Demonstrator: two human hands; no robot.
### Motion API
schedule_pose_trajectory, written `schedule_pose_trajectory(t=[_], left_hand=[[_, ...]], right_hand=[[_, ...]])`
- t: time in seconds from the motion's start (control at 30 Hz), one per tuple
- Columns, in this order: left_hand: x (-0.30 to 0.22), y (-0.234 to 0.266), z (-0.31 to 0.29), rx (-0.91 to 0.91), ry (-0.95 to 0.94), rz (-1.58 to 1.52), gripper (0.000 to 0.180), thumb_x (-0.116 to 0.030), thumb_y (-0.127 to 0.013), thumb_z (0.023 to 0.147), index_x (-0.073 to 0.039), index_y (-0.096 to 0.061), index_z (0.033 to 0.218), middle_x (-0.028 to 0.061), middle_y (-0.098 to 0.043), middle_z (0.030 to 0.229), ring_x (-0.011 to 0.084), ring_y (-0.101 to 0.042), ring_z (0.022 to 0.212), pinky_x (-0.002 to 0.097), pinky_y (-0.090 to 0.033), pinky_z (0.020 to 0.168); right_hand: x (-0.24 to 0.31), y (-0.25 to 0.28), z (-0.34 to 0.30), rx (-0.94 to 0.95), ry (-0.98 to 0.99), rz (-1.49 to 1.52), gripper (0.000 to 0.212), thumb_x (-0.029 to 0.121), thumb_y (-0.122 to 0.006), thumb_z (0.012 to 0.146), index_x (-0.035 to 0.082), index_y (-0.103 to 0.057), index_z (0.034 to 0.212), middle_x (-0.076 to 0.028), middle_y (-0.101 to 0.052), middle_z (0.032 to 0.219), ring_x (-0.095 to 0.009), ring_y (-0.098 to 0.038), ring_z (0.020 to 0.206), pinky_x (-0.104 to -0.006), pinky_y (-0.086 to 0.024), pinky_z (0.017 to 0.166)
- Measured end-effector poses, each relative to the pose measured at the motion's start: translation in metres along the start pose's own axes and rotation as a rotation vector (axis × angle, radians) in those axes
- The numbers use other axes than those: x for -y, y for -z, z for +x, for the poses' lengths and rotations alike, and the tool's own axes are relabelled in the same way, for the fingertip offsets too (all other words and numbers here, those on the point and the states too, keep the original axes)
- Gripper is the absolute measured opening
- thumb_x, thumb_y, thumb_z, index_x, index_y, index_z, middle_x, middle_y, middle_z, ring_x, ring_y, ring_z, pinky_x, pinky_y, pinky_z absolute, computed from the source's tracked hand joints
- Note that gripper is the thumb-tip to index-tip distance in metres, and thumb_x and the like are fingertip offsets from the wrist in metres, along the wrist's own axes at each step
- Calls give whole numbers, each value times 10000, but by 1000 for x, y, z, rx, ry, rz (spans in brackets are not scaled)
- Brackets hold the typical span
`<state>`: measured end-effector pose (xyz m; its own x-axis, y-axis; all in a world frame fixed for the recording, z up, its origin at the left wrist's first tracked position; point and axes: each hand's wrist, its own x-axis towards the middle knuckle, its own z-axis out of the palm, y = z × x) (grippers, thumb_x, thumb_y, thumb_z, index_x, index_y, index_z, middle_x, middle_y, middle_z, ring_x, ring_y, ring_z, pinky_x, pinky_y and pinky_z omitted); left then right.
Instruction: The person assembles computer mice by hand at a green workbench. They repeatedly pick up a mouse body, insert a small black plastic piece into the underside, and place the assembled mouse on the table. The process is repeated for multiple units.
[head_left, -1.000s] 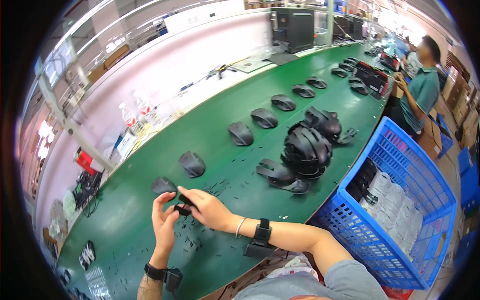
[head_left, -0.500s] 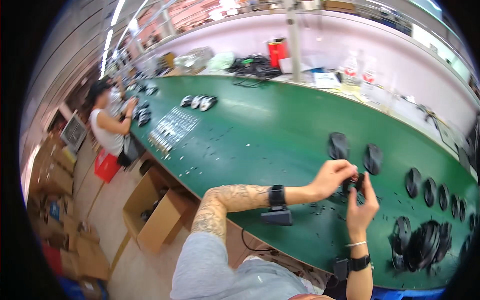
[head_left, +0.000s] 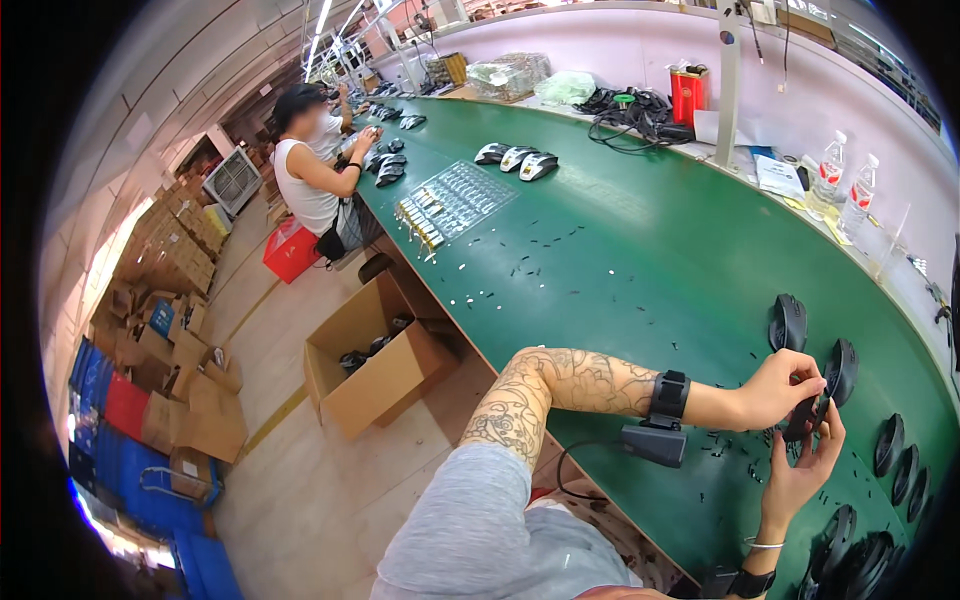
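Both my hands meet over the near right part of the long green table (head_left: pixel 640 260). My left hand (head_left: pixel 775 388), on a tattooed forearm with a black wrist unit, pinches a small black part (head_left: pixel 800 416) from above. From below, my right hand (head_left: pixel 800 472) holds the same part with its fingers curled up. Black mouse-shaped shells lie just beyond the hands (head_left: pixel 788 322) and to their right (head_left: pixel 840 370), with more in a row toward the right rim (head_left: pixel 888 443). Tiny black bits lie scattered on the table around the hands.
A seated person (head_left: pixel 305 170) works at the table's far left end. A clear tray of small parts (head_left: pixel 455 200) and three finished mice (head_left: pixel 515 158) lie mid-table. Two water bottles (head_left: pixel 840 195) and a red can (head_left: pixel 687 95) stand by the wall. An open cardboard box (head_left: pixel 375 360) sits on the floor.
The view has swung from the right end of the table to the left end. My two hands stay together on the small black part throughout.
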<state>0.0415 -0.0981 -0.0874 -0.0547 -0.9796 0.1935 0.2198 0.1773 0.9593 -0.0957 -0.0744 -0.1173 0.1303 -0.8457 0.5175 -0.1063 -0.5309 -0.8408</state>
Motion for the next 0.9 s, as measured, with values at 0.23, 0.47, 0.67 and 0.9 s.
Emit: schedule_pose_trajectory(t=[0.23, 0.47, 0.67, 0.9], left_hand=[[7, 102, 61, -41, -399, 763, 309, -304, -683, 787, -15, -626, 879, 159, -593, 990, 298, -553, 970, 390, -423, 892], [-18, 412, 108, -791, -22, 1870, 577, -312, -732, 699, 26, -525, 1118, 259, -445, 1268, 409, -399, 1203, 468, -343, 1010], [-30, 498, 42, -1222, 419, 1843, 795, -348, -734, 713, -7, -371, 1333, 202, -308, 1423, 369, -238, 1347, 455, -241, 1089], [-26, 538, 25, -1166, 441, 1695, 922, -440, -672, 771, 10, -194, 1419, 211, -241, 1464, 357, -229, 1358, 495, -249, 1073]], right_hand=[[0, -5, 0, -68, -77, -45, 760, -131, -627, 704, 49, -339, 1384, -96, -427, 1270, -201, -491, 1076, -360, -422, 964], [-11, 3, 5, 33, 103, -378, 523, -82, -693, 685, 28, -582, 1184, -145, -455, 1255, -258, -564, 1021, -345, -482, 847], [-18, 1, 3, 117, 180, -450, 515, -77, -672, 709, 18, -568, 1205, -147, -435, 1281, -287, -537, 1085, -355, -457, 883], [-27, 4, 4, 184, 236, -475, 435, -102, -657, 732, 21, -608, 1147, -166, -426, 1298, -335, -534, 1076, -386, -466, 891]])
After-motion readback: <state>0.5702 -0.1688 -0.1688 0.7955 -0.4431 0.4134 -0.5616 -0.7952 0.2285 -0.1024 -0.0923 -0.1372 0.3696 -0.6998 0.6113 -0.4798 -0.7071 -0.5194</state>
